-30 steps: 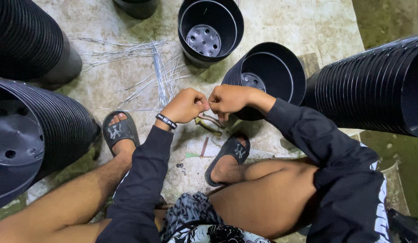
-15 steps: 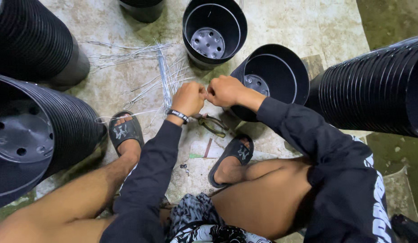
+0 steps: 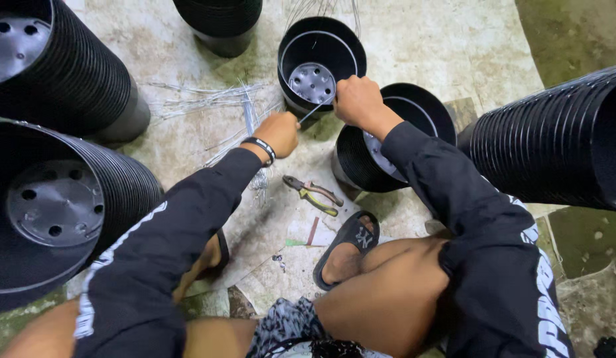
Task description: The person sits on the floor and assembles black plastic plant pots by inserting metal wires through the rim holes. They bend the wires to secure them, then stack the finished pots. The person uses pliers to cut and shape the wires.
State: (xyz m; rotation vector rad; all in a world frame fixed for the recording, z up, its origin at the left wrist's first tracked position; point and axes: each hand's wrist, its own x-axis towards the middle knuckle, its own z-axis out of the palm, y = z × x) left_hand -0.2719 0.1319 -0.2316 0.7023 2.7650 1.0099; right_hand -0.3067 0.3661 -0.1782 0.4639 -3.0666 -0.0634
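My right hand (image 3: 357,99) is closed on a thin grey wire (image 3: 316,110) at the rim of an upright black plastic pot (image 3: 347,40). The wire slants down and left to my left hand (image 3: 278,132), a fist that seems to pinch its lower end. A black band circles my left wrist. Under my right forearm a second black pot (image 3: 427,109) lies tilted on the concrete floor. Both arms are in black long sleeves.
Pliers with yellow-green handles (image 3: 312,194) lie on the floor below my hands. Loose wires (image 3: 208,99) are spread to the left. Long stacks of black pots lie at left (image 3: 89,192), upper left (image 3: 75,73) and right (image 3: 547,146). My right foot wears a black sandal (image 3: 347,238).
Both hands have moved up and away from me, and apart, from above the pliers to the upright pot's rim. A wire is stretched between them. The view has tilted forward.
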